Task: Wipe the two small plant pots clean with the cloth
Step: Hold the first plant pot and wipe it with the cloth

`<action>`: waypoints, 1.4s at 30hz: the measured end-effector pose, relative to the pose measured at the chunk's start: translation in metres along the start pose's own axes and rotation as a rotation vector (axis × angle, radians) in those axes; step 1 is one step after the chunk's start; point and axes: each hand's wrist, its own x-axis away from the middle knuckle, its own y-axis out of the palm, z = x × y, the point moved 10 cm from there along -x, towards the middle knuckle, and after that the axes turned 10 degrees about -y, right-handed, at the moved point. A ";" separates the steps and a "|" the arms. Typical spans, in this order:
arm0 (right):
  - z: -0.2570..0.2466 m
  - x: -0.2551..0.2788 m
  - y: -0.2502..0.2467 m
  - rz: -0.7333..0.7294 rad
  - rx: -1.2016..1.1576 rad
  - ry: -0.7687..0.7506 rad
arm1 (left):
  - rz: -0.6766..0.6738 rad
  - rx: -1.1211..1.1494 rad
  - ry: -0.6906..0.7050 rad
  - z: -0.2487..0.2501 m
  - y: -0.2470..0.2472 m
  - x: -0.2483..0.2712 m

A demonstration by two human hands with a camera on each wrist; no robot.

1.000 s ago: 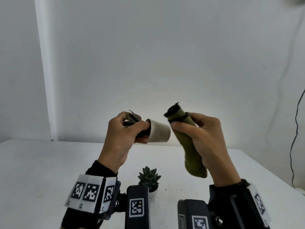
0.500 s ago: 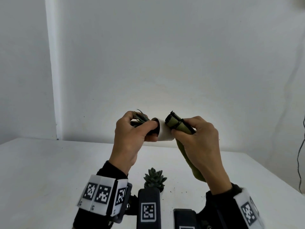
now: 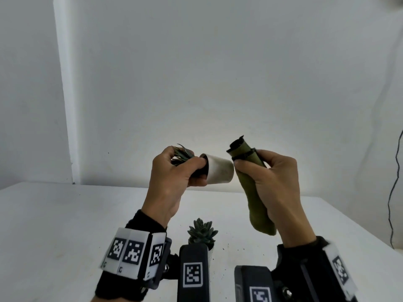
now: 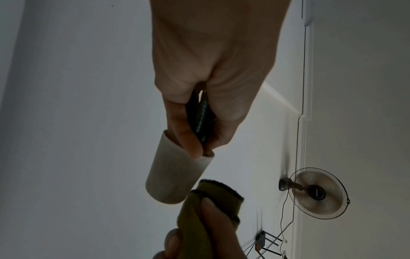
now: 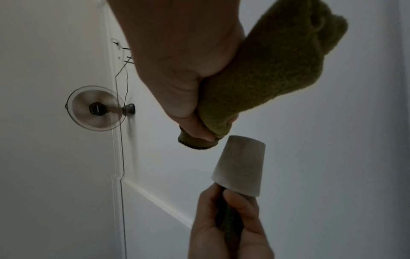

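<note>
Pot number one [image 3: 219, 168], white and smudged, is up in the air on its side in our left hand [image 3: 172, 177], fingers clamped round its leaves, base just beside the rolled green cloth [image 3: 250, 171] our right hand [image 3: 274, 182] grips. Pot two [image 3: 210, 250] stands on the white table [image 3: 65, 225] below, open surface all round, partly hidden behind the wrist gear.

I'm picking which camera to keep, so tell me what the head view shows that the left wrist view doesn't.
Only the head view shows the second potted succulent standing on the white table, and both wrist rigs. Only the left wrist view shows a wall fan. Both show the left hand holding the white pot tipped sideways by its plant, and the right hand gripping the rolled green cloth beside the pot's base.
</note>
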 end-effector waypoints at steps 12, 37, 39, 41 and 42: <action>-0.015 0.007 0.030 -0.205 0.063 -0.079 | 0.040 -0.029 0.019 -0.005 0.000 -0.001; -0.017 0.009 0.034 -0.151 0.109 -0.180 | 0.021 0.072 -0.055 -0.020 0.009 0.001; -0.012 0.007 0.029 -0.136 0.137 -0.164 | 0.033 0.084 -0.066 -0.024 0.009 0.000; -0.006 0.004 0.026 -0.135 0.199 -0.146 | 0.044 0.083 -0.064 -0.025 0.007 -0.001; -0.003 0.004 0.026 -0.135 0.230 -0.134 | 0.049 0.079 -0.061 -0.025 0.006 -0.001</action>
